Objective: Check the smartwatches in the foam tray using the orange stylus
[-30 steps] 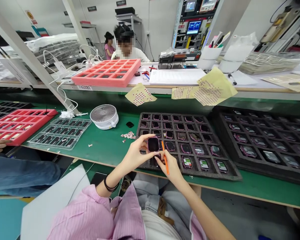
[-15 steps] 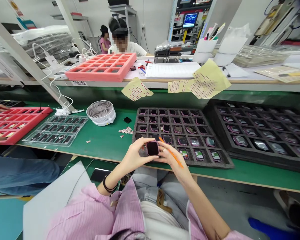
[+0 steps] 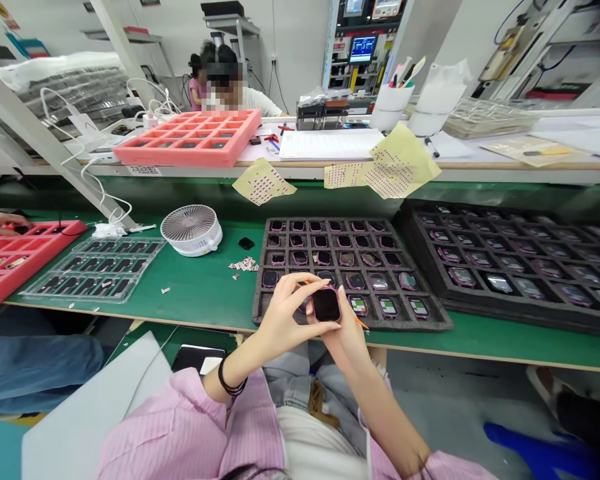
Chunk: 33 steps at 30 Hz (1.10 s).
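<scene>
A square smartwatch case (image 3: 327,305) with a dark screen and a purplish rim is between my two hands, its face turned up toward me. My left hand (image 3: 291,308) pinches it by its top and bottom edges with fingers and thumb. Fingers of my right hand (image 3: 347,337) wrap its right side and back. An orange stick-like tool (image 3: 361,324) pokes out behind my right hand; most of it is hidden. Just beyond my hands lies a dark foam tray (image 3: 433,321) with watch cases in its compartments, some with lit or coloured screens.
A second foam tray stack (image 3: 480,308) stands to the right. Leftward are a white fan (image 3: 193,230), small paper labels (image 3: 244,264), a black watch piece (image 3: 246,243), a clear plastic tray (image 3: 93,270) and a red tray (image 3: 27,267) with another person's hand (image 3: 3,221). Yellow label sheets (image 3: 405,163) hang from the shelf.
The watch case has moved slightly right and turned within my hands. My right hand has shifted from its edge to around its side and back, and the orange tool is now mostly hidden.
</scene>
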{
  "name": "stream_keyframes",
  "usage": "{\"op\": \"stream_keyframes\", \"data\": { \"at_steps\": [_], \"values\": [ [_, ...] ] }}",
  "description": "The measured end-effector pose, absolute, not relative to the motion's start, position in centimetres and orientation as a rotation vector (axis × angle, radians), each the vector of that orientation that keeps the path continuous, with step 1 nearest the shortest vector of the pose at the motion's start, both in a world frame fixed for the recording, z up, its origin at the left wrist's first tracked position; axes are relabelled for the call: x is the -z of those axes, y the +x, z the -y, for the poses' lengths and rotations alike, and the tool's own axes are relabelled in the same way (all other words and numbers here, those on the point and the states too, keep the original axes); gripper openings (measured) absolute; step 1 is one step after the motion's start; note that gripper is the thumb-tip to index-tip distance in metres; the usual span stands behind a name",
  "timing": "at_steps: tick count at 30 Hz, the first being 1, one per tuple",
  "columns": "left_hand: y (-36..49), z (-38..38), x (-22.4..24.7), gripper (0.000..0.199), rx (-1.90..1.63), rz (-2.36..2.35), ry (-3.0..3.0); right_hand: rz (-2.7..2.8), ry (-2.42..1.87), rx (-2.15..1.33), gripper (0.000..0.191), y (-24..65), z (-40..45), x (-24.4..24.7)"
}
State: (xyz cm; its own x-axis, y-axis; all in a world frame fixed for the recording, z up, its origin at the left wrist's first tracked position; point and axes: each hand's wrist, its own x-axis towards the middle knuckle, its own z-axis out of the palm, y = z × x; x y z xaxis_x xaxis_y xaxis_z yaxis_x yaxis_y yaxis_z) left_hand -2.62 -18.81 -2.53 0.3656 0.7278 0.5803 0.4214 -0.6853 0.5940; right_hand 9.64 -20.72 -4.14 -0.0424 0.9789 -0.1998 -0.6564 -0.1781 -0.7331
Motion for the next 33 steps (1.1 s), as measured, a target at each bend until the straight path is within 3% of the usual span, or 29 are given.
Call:
{"op": "stream_keyframes", "data": {
  "at_steps": [3, 7, 12, 17, 25, 33],
  "values": [
    [-2.6, 19.0, 2.3, 0.045, -1.281, -0.963, 2.269, 0.476, -0.802, -1.577, 0.038, 9.7, 20.7, 4.1],
    [-2.6, 19.3, 1.9, 0.005, -1.401, -0.9, 2.347, 0.419, -0.817, -1.528, 0.037, 9.8, 20.7, 4.3],
    [-2.6, 19.6, 1.5, 0.014, -1.336, -0.804, 2.519, 0.516, -0.85, -1.488, 0.037, 9.9, 21.1, 4.5],
    [-2.5, 19.8, 1.2, 0.004, -1.314, -0.888, 2.441, 0.56, -0.848, -1.465, 0.042, 9.9, 21.2, 4.6],
    [-2.5, 20.2, 0.3, 0.005, -1.239, -0.897, 2.311, 0.54, -0.831, -1.448, 0.038, 9.8, 21.0, 4.7],
    [-2.8, 18.9, -1.1, 0.007, -1.834, -1.127, 2.136, 0.58, -0.66, -1.578, 0.041, 9.7, 21.2, 4.0]
  ]
}}
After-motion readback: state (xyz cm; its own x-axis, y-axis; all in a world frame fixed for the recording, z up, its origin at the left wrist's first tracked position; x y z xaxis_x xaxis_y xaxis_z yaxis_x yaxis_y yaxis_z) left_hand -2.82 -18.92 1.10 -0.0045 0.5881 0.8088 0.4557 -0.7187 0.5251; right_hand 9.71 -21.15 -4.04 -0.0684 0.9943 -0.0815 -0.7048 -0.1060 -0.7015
